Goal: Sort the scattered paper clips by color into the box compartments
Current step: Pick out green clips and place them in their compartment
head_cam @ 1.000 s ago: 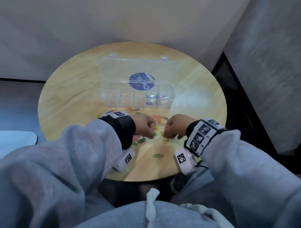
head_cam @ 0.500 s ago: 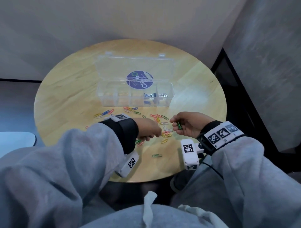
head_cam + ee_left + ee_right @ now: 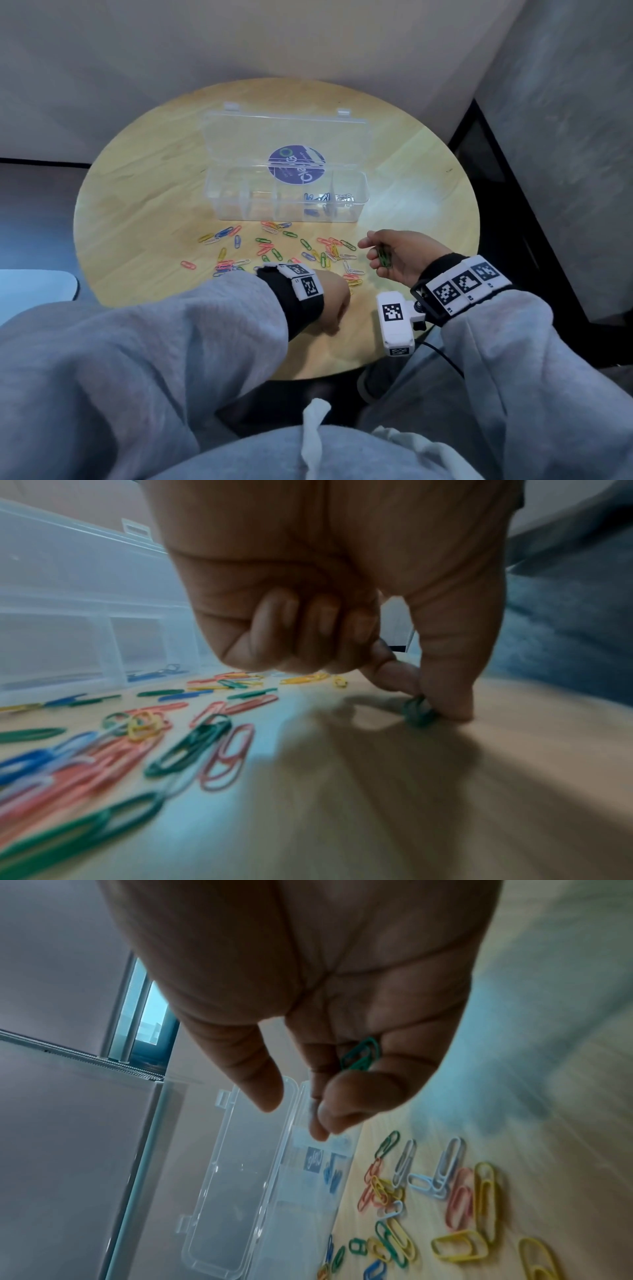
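Note:
A clear plastic box [image 3: 287, 205] with its lid open stands at the middle of the round wooden table [image 3: 137, 192]; blue and white clips lie in its right compartments. Paper clips of several colours [image 3: 274, 250] are scattered in front of it. My left hand [image 3: 334, 303] is down on the table near the front edge, thumb and forefinger pinching a green clip [image 3: 418, 710] against the wood, the other fingers curled. My right hand [image 3: 394, 255] is turned palm up to the right of the pile, with green clips [image 3: 361, 1054] lying in its curled fingers.
The box [image 3: 246, 1191] shows side-on in the right wrist view, lid laid back. Green, pink and blue clips [image 3: 192, 745] lie just left of my left hand. The table edge runs close in front of my lap [image 3: 308, 445]; a dark gap lies to the right.
My right hand has lifted away from the pile and turned palm up with green clips in it. My left hand has slid toward the front edge onto another green clip.

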The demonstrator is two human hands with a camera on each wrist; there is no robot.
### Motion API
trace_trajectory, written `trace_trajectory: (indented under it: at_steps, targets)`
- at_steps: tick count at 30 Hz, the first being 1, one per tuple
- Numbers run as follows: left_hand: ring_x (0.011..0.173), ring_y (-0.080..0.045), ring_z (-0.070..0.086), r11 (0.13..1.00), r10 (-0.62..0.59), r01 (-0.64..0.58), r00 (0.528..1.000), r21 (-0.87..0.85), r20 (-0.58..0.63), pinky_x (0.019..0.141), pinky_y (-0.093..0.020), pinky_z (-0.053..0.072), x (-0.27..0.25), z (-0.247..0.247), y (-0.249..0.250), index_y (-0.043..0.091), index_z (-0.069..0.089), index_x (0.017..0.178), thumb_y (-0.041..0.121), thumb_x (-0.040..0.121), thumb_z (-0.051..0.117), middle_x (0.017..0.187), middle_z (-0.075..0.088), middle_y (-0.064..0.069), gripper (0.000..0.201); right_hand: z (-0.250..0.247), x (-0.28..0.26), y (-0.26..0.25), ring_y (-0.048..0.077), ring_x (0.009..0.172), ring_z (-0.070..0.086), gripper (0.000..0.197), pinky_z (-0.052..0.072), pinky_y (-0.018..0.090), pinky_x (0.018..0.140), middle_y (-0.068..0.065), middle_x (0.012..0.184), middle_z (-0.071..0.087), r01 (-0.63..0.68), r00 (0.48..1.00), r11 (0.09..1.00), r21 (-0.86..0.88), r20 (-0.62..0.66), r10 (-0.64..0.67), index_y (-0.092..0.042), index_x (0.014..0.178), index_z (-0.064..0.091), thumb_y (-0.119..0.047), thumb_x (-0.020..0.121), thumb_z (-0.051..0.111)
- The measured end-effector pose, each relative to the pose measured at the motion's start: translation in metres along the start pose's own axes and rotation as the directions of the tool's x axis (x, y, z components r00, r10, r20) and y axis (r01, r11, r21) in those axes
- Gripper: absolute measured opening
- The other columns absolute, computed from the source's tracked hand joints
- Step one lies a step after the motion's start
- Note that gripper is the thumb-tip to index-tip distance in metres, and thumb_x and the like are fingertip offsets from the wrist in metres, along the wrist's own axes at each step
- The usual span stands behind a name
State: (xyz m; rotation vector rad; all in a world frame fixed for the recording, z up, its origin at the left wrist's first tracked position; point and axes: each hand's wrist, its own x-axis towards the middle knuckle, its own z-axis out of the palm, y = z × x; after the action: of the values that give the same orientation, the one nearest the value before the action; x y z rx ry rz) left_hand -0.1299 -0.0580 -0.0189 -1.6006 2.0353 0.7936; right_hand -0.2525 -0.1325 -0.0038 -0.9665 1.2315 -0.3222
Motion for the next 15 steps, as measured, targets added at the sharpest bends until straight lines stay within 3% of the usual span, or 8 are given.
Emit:
trace_trajectory:
  at_steps: [3,6,10,13,15]
  targets:
    - [0.073,-0.017,0.054,0.997,-0.018,0.017,1.000,-0.073,-0.004,0.065,-0.025,0.042,-0.004,-0.005,-0.007,0.021,0.065,0.080,0.028,0.080,0.069,0.079,0.061,0.004,0.008,0.004,-0.002,-0.002,0.010,0.051,0.046,0.020,0.041,0.015,0.042,0.002,0.066,0.047,-0.016,1.000,0.998,-0.068,0.017,0.017,-0.009,0.085,0.056,-0.021,0.097,0.045]
    - [0.059,-0.012,0.053,0.936,-0.068,0.046,0.996,-0.350,-0.051,0.058,-0.022,0.045,-0.013,-0.015,-0.027,0.022,0.054,0.066,0.019,0.078,0.065,0.069,0.059,0.004,0.017,0.007,-0.002,-0.005,0.011,0.054,0.045,0.011,0.040,0.017,0.045,0.003,0.070,0.048,-0.032,0.998,0.969,-0.246,0.048,0.045,-0.008,0.095,0.057,-0.016,0.095,0.049]
    - [0.049,-0.013,0.053,0.682,-0.105,0.010,0.991,-0.732,-0.085,0.052,-0.020,0.049,-0.032,-0.035,-0.048,0.015,0.044,0.063,0.000,0.082,0.054,0.062,0.060,-0.005,0.026,0.011,0.002,-0.009,0.011,0.054,0.042,0.020,0.036,0.021,0.049,0.000,0.070,0.049,0.039,0.993,0.765,-0.643,0.113,0.045,-0.008,0.104,0.061,-0.021,0.089,0.060]
    - [0.042,-0.013,0.042,0.526,-0.123,-0.038,0.985,-0.850,-0.120,0.040,-0.017,0.037,-0.039,-0.047,-0.062,0.014,0.037,0.059,-0.007,0.083,0.044,0.053,0.053,-0.006,0.033,0.023,0.003,-0.015,0.012,0.052,0.039,0.012,0.035,0.022,0.049,-0.003,0.063,0.048,0.093,0.994,0.598,-0.796,0.107,-0.012,-0.016,0.093,0.064,-0.023,0.084,0.067]
    - [0.038,-0.011,0.034,0.397,-0.121,-0.073,0.984,-0.915,-0.131,0.035,-0.014,0.029,-0.042,-0.048,-0.072,0.014,0.034,0.057,-0.010,0.083,0.036,0.045,0.047,-0.003,0.036,0.034,0.004,-0.015,0.009,0.053,0.040,0.014,0.033,0.019,0.049,-0.007,0.064,0.049,0.126,0.992,0.493,-0.861,0.107,-0.066,-0.018,0.095,0.065,-0.025,0.083,0.068]
